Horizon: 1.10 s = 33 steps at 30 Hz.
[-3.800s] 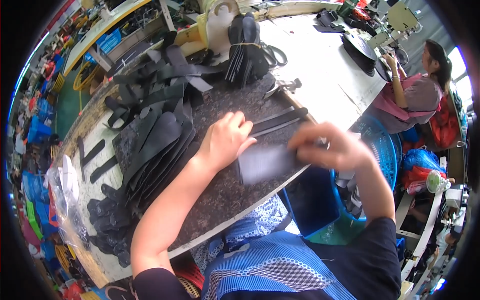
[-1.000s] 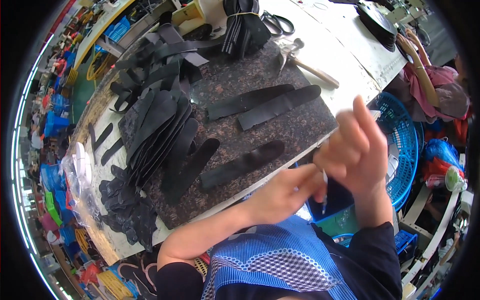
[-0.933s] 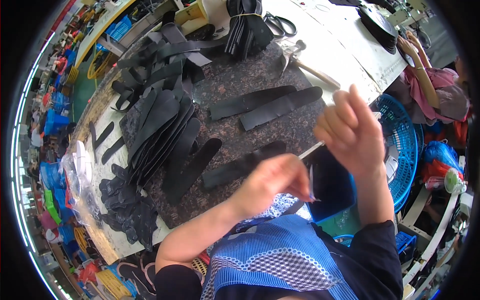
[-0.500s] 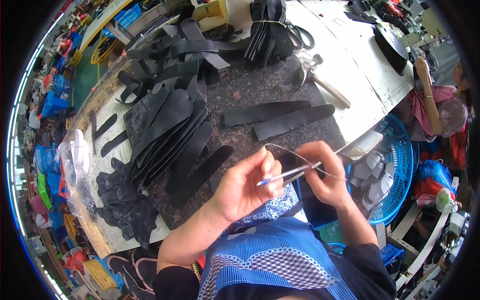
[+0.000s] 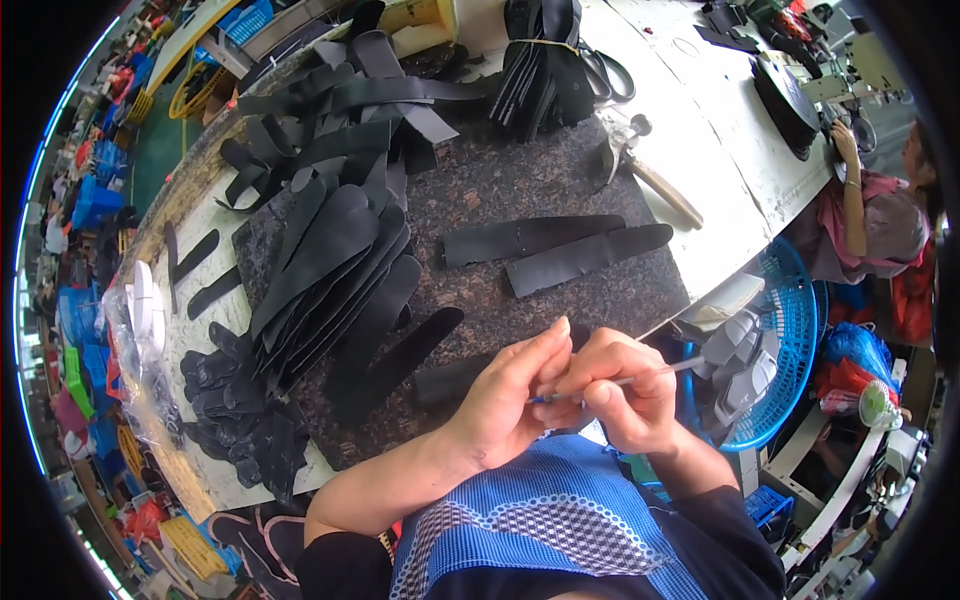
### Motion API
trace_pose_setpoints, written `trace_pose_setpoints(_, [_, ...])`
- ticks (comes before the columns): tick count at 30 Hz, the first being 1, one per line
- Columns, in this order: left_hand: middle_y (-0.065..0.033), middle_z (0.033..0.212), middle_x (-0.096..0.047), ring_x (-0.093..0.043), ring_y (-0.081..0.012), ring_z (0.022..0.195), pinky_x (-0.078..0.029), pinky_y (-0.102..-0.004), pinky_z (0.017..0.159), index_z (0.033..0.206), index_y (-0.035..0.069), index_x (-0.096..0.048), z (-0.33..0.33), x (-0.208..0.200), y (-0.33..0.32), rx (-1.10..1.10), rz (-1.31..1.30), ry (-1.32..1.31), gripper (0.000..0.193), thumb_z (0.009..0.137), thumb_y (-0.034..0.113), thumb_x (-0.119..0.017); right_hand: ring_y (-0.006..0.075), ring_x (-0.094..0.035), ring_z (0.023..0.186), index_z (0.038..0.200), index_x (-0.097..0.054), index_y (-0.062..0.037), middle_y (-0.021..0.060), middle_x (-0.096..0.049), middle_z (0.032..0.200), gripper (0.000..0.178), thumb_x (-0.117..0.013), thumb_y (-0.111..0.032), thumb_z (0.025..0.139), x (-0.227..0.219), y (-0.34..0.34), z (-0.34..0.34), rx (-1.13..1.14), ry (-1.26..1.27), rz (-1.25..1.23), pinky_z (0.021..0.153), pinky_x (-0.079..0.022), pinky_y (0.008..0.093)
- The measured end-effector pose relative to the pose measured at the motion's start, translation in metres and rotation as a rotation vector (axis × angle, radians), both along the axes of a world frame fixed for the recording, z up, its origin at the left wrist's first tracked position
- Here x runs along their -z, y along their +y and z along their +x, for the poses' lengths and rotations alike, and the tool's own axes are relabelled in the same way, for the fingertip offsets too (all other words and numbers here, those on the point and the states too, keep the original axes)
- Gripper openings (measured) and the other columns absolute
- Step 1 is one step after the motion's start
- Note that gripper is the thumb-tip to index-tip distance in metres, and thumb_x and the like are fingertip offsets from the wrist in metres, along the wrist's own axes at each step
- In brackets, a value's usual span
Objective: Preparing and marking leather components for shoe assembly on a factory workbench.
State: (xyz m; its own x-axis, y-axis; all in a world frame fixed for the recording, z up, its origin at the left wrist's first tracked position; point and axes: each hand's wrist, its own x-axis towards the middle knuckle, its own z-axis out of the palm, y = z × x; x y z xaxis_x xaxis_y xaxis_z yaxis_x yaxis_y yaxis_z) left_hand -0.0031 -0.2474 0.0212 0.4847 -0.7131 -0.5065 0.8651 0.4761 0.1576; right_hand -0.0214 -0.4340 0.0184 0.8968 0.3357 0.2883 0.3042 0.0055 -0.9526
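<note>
Centrally, left hand (image 5: 510, 400) and right hand (image 5: 625, 395) both have fingers clamped on a thin tool (image 5: 655, 372) over the worktop (image 5: 500, 190) edge; two black strips (image 5: 555, 250) at 12 o'clock, unobstructed.

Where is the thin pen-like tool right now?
Head view, lower centre: the thin tool is pinched between the left hand and right hand, at the stone slab's near edge.
</note>
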Motion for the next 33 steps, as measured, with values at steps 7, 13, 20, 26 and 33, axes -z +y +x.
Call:
trace_pose_setpoints(7, [-0.0097, 0.093, -0.072, -0.072, -0.0243, 0.081, -0.058, -0.0365, 0.073, 0.097, 0.003, -0.073, 0.023, 0.013, 0.049, -0.055, 1.361, -1.821, 0.013, 0.089, 0.01, -0.08, 0.0094, -0.066, 0.072, 0.107, -0.063, -0.0001, 0.0056, -0.069, 0.081, 0.019, -0.057, -0.017, 0.112, 0.011, -0.032, 0.04, 0.325, 0.222, -0.017, 0.063, -0.053, 0.0239])
trace_pose_setpoints(13, [-0.0162, 0.127, -0.066, -0.065, -0.0327, 0.12, -0.054, -0.042, 0.103, 0.125, -0.003, -0.069, 0.03, 0.039, 0.039, 0.238, 1.459, -2.044, 0.041, 0.087, 0.01, -0.078, 0.0176, -0.074, 0.08, 0.106, -0.073, 0.0036, 0.0121, -0.074, 0.091, 0.012, -0.064, -0.003, 0.104, 0.04, 0.003, 0.067, 0.193, 0.067, -0.378, 0.073, -0.059, 0.03])
trace_pose_setpoints(20, [-0.0155, 0.125, -0.066, -0.065, -0.0332, 0.121, -0.053, -0.0435, 0.105, 0.123, -0.003, -0.069, 0.029, 0.042, 0.041, 0.206, 1.486, -2.046, 0.041, 0.085, 0.01, -0.078, 0.0186, -0.075, 0.078, 0.102, -0.073, 0.005, 0.0124, -0.074, 0.09, 0.012, -0.063, -0.001, 0.103, 0.048, 0.012, 0.073, 0.176, -0.045, -0.436, 0.072, -0.06, 0.0291])
trace_pose_setpoints(26, [-0.0111, 0.116, -0.071, -0.069, -0.0293, 0.111, -0.054, -0.0428, 0.099, 0.108, 0.002, -0.075, 0.052, 0.03, 0.06, -0.013, 1.625, -2.014, 0.028, 0.082, 0.008, -0.081, 0.0167, -0.075, 0.079, 0.103, -0.073, 0.0042, 0.0125, -0.075, 0.088, 0.009, -0.067, -0.003, 0.102, 0.04, 0.032, 0.096, 0.274, 0.096, -0.244, 0.07, -0.059, 0.0299])
trace_pose_setpoints(33, [-0.0091, 0.109, -0.07, -0.069, -0.0282, 0.104, -0.059, -0.0379, 0.087, 0.105, 0.001, -0.075, 0.066, 0.042, 0.065, 0.015, 1.639, -1.968, 0.022, 0.083, -0.001, -0.076, 0.0273, -0.075, 0.079, 0.097, -0.073, 0.0049, 0.0143, -0.075, 0.09, 0.011, -0.069, -0.005, 0.1, 0.05, 0.048, 0.103, 0.266, -0.056, -0.446, 0.07, -0.059, 0.0348])
